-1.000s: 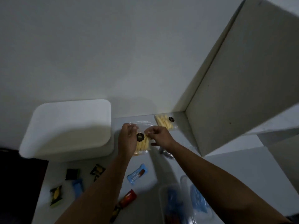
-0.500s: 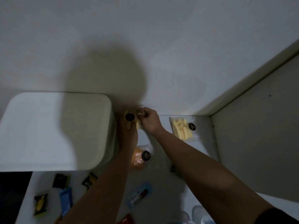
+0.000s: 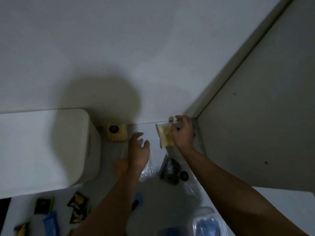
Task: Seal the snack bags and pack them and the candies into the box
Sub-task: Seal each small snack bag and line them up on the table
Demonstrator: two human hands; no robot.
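My right hand (image 3: 183, 132) grasps the clear snack bag of pale yellow sticks (image 3: 164, 136) at the far right of the tabletop (image 3: 170, 193), fingers curled over its top edge near the wall corner. My left hand (image 3: 138, 150) is released, fingers spread, hovering above the tabletop between the two yellow bags. A second yellow snack bag with a black sticker (image 3: 116, 133) stands at the far edge, just beside the white box (image 3: 44, 150) on the left. An orange snack bag (image 3: 121, 167) lies partly under my left forearm; a dark snack bag (image 3: 171, 171) lies below my right wrist. Wrapped candies (image 3: 77, 206) are scattered near left. Blue-filled clear containers (image 3: 204, 225) sit near right.
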